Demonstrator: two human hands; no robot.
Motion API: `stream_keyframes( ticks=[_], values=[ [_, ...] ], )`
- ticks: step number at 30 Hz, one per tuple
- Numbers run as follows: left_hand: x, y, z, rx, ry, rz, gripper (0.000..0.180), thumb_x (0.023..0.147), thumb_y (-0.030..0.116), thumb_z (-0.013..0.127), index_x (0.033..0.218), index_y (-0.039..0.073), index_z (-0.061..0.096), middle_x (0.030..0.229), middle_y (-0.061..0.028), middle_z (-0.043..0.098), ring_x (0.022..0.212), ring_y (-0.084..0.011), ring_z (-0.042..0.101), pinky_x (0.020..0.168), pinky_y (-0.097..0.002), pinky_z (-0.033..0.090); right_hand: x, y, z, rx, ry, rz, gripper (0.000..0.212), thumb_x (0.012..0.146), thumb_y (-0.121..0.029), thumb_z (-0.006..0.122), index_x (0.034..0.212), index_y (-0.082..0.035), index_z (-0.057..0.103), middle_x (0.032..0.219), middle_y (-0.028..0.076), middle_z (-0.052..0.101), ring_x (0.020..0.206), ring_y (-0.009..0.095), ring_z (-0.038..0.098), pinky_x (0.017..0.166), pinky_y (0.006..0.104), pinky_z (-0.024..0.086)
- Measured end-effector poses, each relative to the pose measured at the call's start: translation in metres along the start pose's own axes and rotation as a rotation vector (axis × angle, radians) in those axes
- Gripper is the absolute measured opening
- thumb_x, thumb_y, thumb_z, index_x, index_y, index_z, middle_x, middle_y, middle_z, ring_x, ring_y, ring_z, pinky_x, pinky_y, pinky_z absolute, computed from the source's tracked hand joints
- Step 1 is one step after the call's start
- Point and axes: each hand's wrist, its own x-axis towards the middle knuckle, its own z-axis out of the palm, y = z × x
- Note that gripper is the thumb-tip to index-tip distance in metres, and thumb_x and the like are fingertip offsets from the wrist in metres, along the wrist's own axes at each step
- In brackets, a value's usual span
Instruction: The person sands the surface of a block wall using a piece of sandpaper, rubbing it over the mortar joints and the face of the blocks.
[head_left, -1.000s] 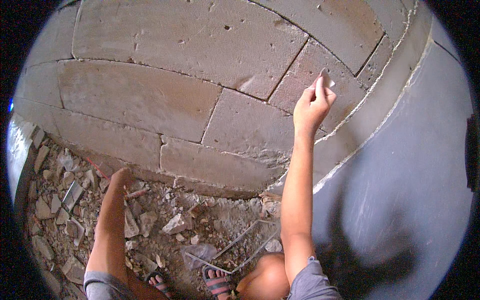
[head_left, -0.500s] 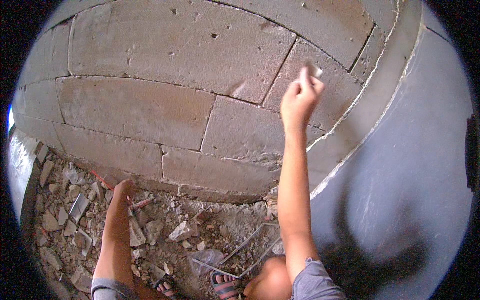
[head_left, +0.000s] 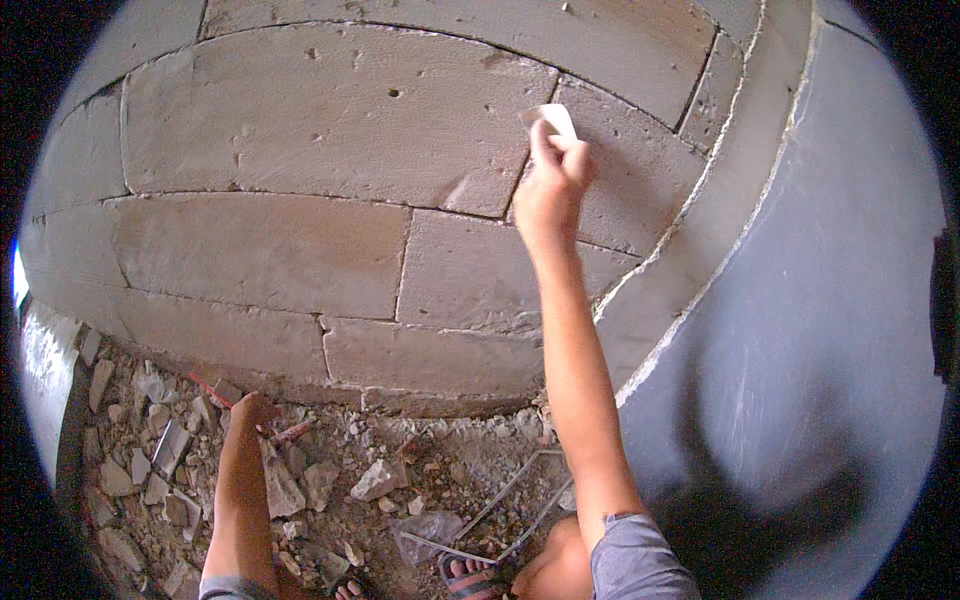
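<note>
My right hand [head_left: 556, 185] is raised against a block wall [head_left: 300, 120], its fingers closed round a small white flat scraper [head_left: 553, 121]. The scraper lies at the upright joint between two large blocks; whether its edge presses on the wall cannot be made out. Low at the left, near the foot of the wall, my left hand [head_left: 255, 410] is closed on a red-edged tool [head_left: 210, 389], most of it hidden by the hand. A small grey piece [head_left: 228, 392] shows beside those fingers.
Broken stones and rubble [head_left: 380, 480] cover the ground below the wall. A thin bent metal frame [head_left: 520, 500] and a clear plastic bag [head_left: 430, 530] lie near my sandalled feet. On the right stands a smooth grey surface [head_left: 800, 330], bordered by a rough plaster strip [head_left: 700, 260].
My right hand has moved left across the wall with the scraper, from the right-hand block to the joint. My left hand stays low by the rubble. The whole view has shifted slightly.
</note>
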Motion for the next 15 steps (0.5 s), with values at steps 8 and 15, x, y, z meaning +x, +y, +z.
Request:
stream_keyframes(
  ticks=[8,15],
  values=[
    [0.008,0.009,-0.010,0.046,-0.013,0.015,0.032,0.076,0.031,0.066,0.100,0.009,0.067,0.097,-0.0097,0.067,0.091,-0.0260,0.065,0.074,-0.0419,0.051,0.012,0.025,-0.048,-0.010,0.246,0.199,0.037,0.083,0.000,0.053,0.120,-0.006,0.059,0.090,0.016,0.057,0.088,0.028,0.056,0.078,0.0372,0.045],
    [0.012,0.009,-0.005,0.066,-0.031,0.017,0.033,0.076,0.032,0.067,0.101,0.009,0.067,0.098,-0.0097,0.067,0.092,-0.0261,0.065,0.075,-0.0419,0.051,-0.007,0.115,-0.108,0.239,0.659,0.576,0.023,0.088,-0.012,0.053,0.100,0.005,0.061,0.082,0.007,0.063,0.072,0.016,0.058,0.062,0.0295,0.045]
  ],
)
